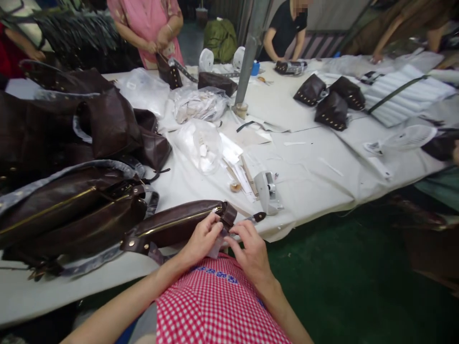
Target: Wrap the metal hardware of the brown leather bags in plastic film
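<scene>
A dark brown leather handbag (179, 223) with a gold zipper lies on its side at the table's front edge, right in front of me. My left hand (205, 235) is closed at the bag's right end, its fingers pinching a piece of thin clear plastic wrap (217, 246). Close beside it, my right hand (250, 247) has thumb and fingers brought together on the same wrap by the strap. The exact fingertip contact is partly hidden. A strap end (259, 217) with a stud sticks out to the right, above my right hand.
More brown handbags (111, 119) are heaped at the left. A small white fan (268, 192) stands near the front edge, with paper scraps and plastic bags (199, 143) behind it. A metal post (251, 52) rises from the table. Other people work across the table.
</scene>
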{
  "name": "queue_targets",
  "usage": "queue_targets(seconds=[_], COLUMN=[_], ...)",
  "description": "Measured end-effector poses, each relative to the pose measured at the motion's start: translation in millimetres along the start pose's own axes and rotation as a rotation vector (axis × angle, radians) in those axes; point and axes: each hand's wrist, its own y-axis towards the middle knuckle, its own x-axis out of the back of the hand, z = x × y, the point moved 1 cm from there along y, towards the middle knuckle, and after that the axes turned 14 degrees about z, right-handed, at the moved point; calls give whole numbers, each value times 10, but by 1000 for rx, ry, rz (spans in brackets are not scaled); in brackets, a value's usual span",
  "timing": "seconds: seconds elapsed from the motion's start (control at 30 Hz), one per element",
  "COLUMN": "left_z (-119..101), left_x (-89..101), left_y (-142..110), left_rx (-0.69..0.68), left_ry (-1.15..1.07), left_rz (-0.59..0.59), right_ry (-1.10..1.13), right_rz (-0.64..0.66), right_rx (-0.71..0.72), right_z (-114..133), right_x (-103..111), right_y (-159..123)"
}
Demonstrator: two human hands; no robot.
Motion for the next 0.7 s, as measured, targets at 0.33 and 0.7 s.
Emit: queue_targets(seconds=[0.33, 0.7], left_z=[-60, -98], left_x=[19, 24], left_y=[-4, 8], left_rx=[-51, -63], left_ry=[159, 205], left_rz=[22, -14], right_ry=[-269, -325], right_rz=[-25, -11], right_rx=[24, 54], right_z=[66, 50], right_x=[-61, -65], right_y=[50, 146])
